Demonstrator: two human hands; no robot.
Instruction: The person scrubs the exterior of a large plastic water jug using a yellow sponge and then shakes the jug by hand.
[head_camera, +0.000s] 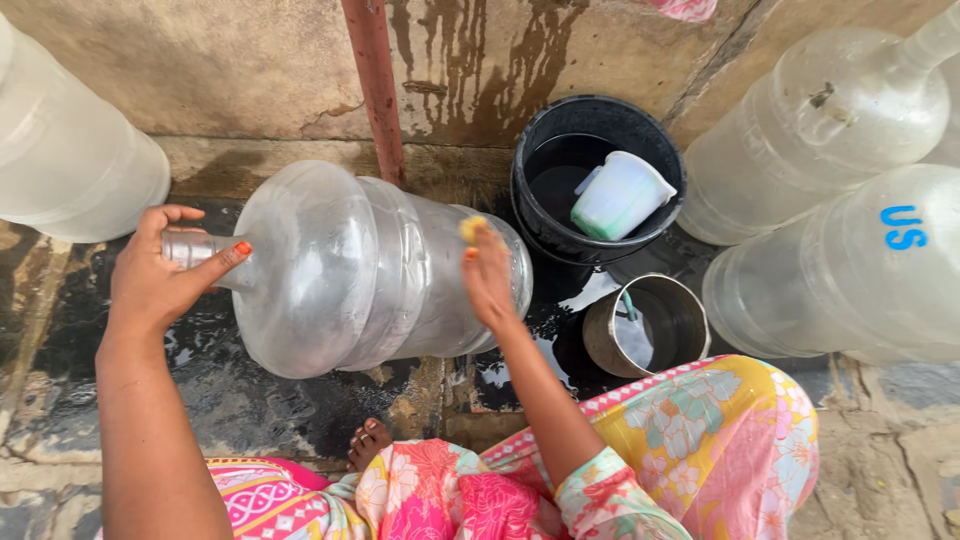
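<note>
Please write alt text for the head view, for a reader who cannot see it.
A person holds a clear jug on its side: left hand on its neck, right hand pressing a yellow pad to it. Nearby stand a black bucket with a white mug and a steel pot.

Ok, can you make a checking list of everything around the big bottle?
Surface: wet stone floor, dark with water.
Job's things: large clear water jug lying on its side; small yellow scrub piece pressed against it.
Clutter: black bucket holding a white mug; steel pot with water beside it; more clear jugs at right, one at left.
Grippers: left hand grips the jug's neck; right hand holds the scrub piece on the jug.
Cables: nothing seen.
Surroundings: stained wall, red pipe.
</note>
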